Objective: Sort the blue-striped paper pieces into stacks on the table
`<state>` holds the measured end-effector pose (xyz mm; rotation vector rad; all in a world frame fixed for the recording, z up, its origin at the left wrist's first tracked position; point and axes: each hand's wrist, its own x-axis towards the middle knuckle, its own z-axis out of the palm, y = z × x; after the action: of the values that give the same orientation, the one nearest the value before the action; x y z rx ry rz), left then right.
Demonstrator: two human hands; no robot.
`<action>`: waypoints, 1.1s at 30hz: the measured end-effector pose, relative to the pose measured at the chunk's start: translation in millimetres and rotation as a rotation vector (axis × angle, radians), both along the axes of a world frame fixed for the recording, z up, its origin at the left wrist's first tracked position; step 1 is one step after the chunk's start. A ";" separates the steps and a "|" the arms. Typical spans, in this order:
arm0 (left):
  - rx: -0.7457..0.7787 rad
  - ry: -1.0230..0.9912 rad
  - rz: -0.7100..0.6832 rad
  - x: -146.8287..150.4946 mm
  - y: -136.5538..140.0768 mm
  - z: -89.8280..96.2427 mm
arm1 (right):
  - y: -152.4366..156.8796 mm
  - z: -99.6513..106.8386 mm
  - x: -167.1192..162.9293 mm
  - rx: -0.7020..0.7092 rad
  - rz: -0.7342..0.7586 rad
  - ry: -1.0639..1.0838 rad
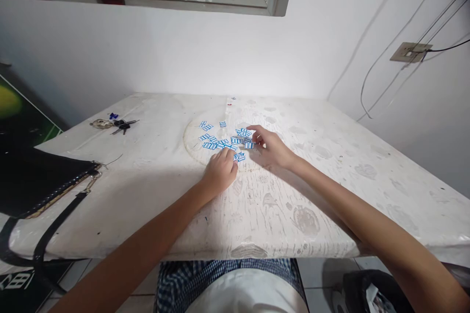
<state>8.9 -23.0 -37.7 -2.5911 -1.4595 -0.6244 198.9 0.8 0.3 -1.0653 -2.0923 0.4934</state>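
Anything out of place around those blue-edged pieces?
Yes: one small piece lies alone near the wall, a tiny red scrap close by, both apart from the main cluster. A blue speck lies stray toward the table edge.

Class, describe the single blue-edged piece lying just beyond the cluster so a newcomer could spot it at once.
On the pale table against the white wall, find the cluster of blue-edged pieces by the left hand and right hand. From the left hand, look toward the wall, just past the cluster. The single piece there sits by itself, whereas its nearest neighbours bunch together.
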 end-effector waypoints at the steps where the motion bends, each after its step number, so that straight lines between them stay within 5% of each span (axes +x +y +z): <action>1: 0.005 0.018 -0.014 -0.2 0.2 0.4 | -0.4 4.7 2.2 -0.020 0.047 0.027; 6: 0.021 0.053 -0.069 -2.0 1.4 0.1 | -6.9 6.8 -1.0 -0.206 0.248 0.013; 15: -0.032 0.043 -0.128 -7.7 5.9 3.6 | -4.8 -3.2 -5.8 -0.032 0.102 0.040; 22: -0.143 0.028 -0.166 -13.8 10.2 5.9 | 3.2 0.5 6.4 -0.192 0.188 0.056; 33: -0.041 0.055 -0.207 -13.8 12.2 1.7 | -17.7 -19.2 -20.3 0.146 0.065 -0.190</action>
<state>-5.0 -10.8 -35.9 -2.7910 -1.2107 -0.5438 178.6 -17.0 -18.8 -0.9951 -2.2965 0.2743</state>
